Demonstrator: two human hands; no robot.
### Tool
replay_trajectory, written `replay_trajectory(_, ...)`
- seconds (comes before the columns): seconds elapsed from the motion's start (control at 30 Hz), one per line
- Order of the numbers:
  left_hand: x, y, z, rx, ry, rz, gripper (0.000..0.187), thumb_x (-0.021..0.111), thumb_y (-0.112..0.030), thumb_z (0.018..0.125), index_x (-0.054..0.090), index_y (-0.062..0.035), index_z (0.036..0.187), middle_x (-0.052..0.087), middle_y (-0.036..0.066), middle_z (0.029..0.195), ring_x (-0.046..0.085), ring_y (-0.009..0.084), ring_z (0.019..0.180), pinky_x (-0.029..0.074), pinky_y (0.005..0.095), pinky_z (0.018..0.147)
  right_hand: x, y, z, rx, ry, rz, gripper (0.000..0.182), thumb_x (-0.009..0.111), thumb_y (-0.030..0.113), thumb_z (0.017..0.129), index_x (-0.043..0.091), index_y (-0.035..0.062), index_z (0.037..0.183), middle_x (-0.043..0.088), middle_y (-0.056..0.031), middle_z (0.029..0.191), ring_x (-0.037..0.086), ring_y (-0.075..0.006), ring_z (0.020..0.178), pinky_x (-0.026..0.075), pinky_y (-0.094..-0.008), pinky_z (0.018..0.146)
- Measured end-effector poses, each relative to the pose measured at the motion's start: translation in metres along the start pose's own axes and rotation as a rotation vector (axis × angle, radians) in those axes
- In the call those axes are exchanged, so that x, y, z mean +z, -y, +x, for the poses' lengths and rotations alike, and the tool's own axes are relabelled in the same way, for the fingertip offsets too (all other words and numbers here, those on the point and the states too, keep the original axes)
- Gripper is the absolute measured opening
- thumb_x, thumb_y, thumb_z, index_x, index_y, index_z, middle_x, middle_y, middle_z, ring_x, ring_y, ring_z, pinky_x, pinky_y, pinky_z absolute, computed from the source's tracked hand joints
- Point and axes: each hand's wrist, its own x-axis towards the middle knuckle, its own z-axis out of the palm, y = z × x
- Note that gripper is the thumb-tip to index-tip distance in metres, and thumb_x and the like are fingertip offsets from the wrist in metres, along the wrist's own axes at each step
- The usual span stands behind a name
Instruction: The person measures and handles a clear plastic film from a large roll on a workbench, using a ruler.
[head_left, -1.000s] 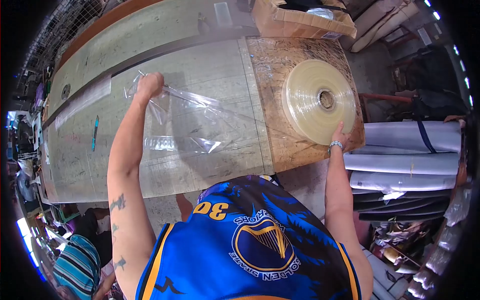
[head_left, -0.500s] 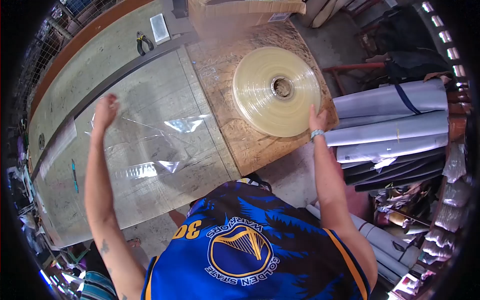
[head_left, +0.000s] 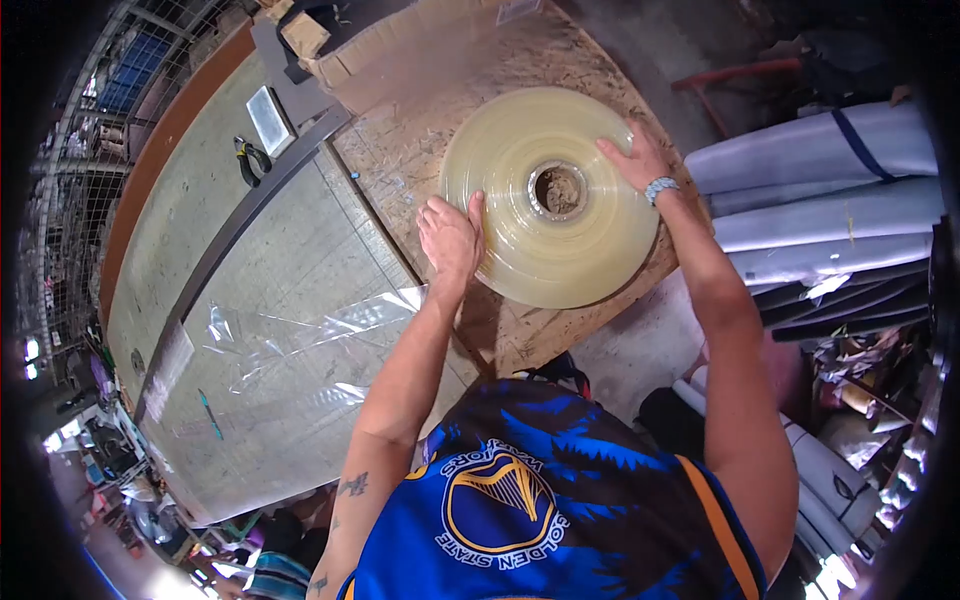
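Note:
A large flat roll of clear plastic film (head_left: 510, 255) with a hollow core lies on the wooden board. At its left rim is my left hand (head_left: 450, 237), thumb against the edge and fingers curled in. My right hand (head_left: 640, 165) grips the upper right rim, its thumb over the top face and its fingers round the side. A loose length of clear film (head_left: 290, 345) stretches over the table to the left of the roll, with part of it under my left forearm.
Pliers (head_left: 250, 160) and a pale rectangular block (head_left: 270, 120) lie at the table's far side, near a dark metal strip (head_left: 235, 220). A teal pen (head_left: 210, 415) is at left. A cardboard box (head_left: 400, 45) stands behind the roll; wrapped rolls (head_left: 820, 205) lie at right.
My left hand has come right from above the table to the roll's left rim. My right hand has moved from the lower right rim up to the upper right. The loose film has shifted.

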Motion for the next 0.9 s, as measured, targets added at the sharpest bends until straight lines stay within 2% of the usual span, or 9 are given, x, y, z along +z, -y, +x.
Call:
replay_trajectory(0.23, -0.010, 0.000, 0.079, 0.343, 0.194, -0.023, 0.074, 0.058, -0.060, 0.092, 0.051, 0.0105, 0.112, 0.059, 0.033, 0.111, 0.057, 0.0473, 0.107, 0.046, 0.0517, 0.095, 0.014, -0.030, -0.055, 0.038, -0.173, 0.095, 0.076, 0.067, 0.058, 0.085, 0.055, -0.0039, 0.128, 0.060, -0.0270, 0.122, 0.054, -0.0424, 0.118, 0.042, -0.0484, 0.103)
replay_trajectory(0.33, -0.011, -0.011, 0.118, 0.487, 0.308, -0.042, 0.083, 0.058, -0.065, 0.090, 0.049, 0.0118, 0.122, 0.060, 0.034, 0.116, 0.058, 0.0467, 0.111, 0.046, 0.0511, 0.098, 0.032, -0.024, -0.097, 0.211, -0.289, 0.130, 0.073, 0.067, 0.056, 0.086, 0.055, -0.0058, 0.124, 0.061, -0.0265, 0.118, 0.054, -0.0431, 0.117, 0.042, -0.0485, 0.102)
replay_trajectory(0.43, -0.004, -0.026, 0.156, 0.597, 0.408, -0.051, 0.089, 0.056, -0.070, 0.088, 0.049, 0.0091, 0.130, 0.060, 0.031, 0.122, 0.058, 0.0435, 0.118, 0.045, 0.0502, 0.102, 0.049, -0.029, -0.129, 0.342, -0.322, 0.021, 0.073, 0.067, 0.054, 0.089, 0.054, -0.0078, 0.126, 0.059, -0.0281, 0.122, 0.054, -0.0429, 0.118, 0.042, -0.0494, 0.102)
replay_trajectory(0.47, -0.001, -0.033, 0.165, 0.631, 0.433, -0.054, 0.091, 0.055, -0.071, 0.088, 0.050, 0.0076, 0.132, 0.061, 0.030, 0.124, 0.058, 0.0423, 0.119, 0.045, 0.0498, 0.103, 0.053, -0.008, -0.144, 0.321, -0.448, -0.096, 0.073, 0.066, 0.054, 0.089, 0.053, -0.0083, 0.126, 0.059, -0.0287, 0.124, 0.054, -0.0426, 0.118, 0.042, -0.0498, 0.101)
replay_trajectory(0.57, -0.007, -0.059, 0.183, 0.683, 0.494, 0.035, 0.088, 0.053, -0.075, 0.086, 0.057, 0.0015, 0.127, 0.063, 0.029, 0.120, 0.060, 0.0411, 0.116, 0.048, 0.0478, 0.100, 0.073, 0.001, -0.172, 0.376, -0.502, 0.136, 0.069, 0.068, 0.049, 0.090, 0.053, -0.0081, 0.127, 0.058, -0.0284, 0.126, 0.056, -0.0391, 0.118, 0.044, -0.0479, 0.100)
replay_trajectory(0.63, -0.009, -0.065, 0.178, 0.670, 0.443, 0.041, 0.084, 0.051, -0.076, 0.087, 0.058, -0.0028, 0.128, 0.064, 0.026, 0.119, 0.061, 0.0396, 0.115, 0.048, 0.0481, 0.099, 0.088, 0.003, -0.181, 0.403, -0.598, 0.158, 0.061, 0.070, 0.041, 0.091, 0.056, -0.0070, 0.126, 0.060, -0.0264, 0.126, 0.059, -0.0343, 0.115, 0.046, -0.0453, 0.098)
replay_trajectory(0.73, -0.001, -0.041, 0.164, 0.480, 0.317, -0.084, 0.086, 0.052, -0.073, 0.088, 0.054, 0.0001, 0.134, 0.064, 0.026, 0.121, 0.061, 0.0394, 0.116, 0.046, 0.0484, 0.102, 0.083, 0.015, -0.177, 0.424, -0.571, 0.319, 0.069, 0.072, 0.044, 0.088, 0.052, -0.0114, 0.124, 0.060, -0.0295, 0.117, 0.056, -0.0431, 0.113, 0.045, -0.0486, 0.096)
replay_trajectory(0.83, -0.063, 0.016, 0.090, 0.306, 0.313, -0.124, 0.095, 0.060, -0.071, 0.084, 0.046, 0.0029, 0.141, 0.057, 0.029, 0.133, 0.053, 0.0413, 0.128, 0.040, 0.0496, 0.109, 0.079, 0.024, -0.178, 0.429, -0.619, 0.139, 0.071, 0.071, 0.049, 0.086, 0.054, -0.0125, 0.117, 0.061, -0.0311, 0.110, 0.057, -0.0451, 0.107, 0.044, -0.0516, 0.094)
replay_trajectory(0.9, -0.092, 0.056, 0.018, 0.325, 0.218, 0.055, 0.102, 0.065, -0.072, 0.080, 0.043, 0.0040, 0.144, 0.049, 0.032, 0.140, 0.044, 0.0432, 0.135, 0.036, 0.0549, 0.110, 0.075, 0.031, -0.178, 0.447, -0.644, 0.078, 0.075, 0.070, 0.054, 0.085, 0.054, -0.0125, 0.117, 0.060, -0.0320, 0.110, 0.056, -0.0460, 0.107, 0.043, -0.0527, 0.094)
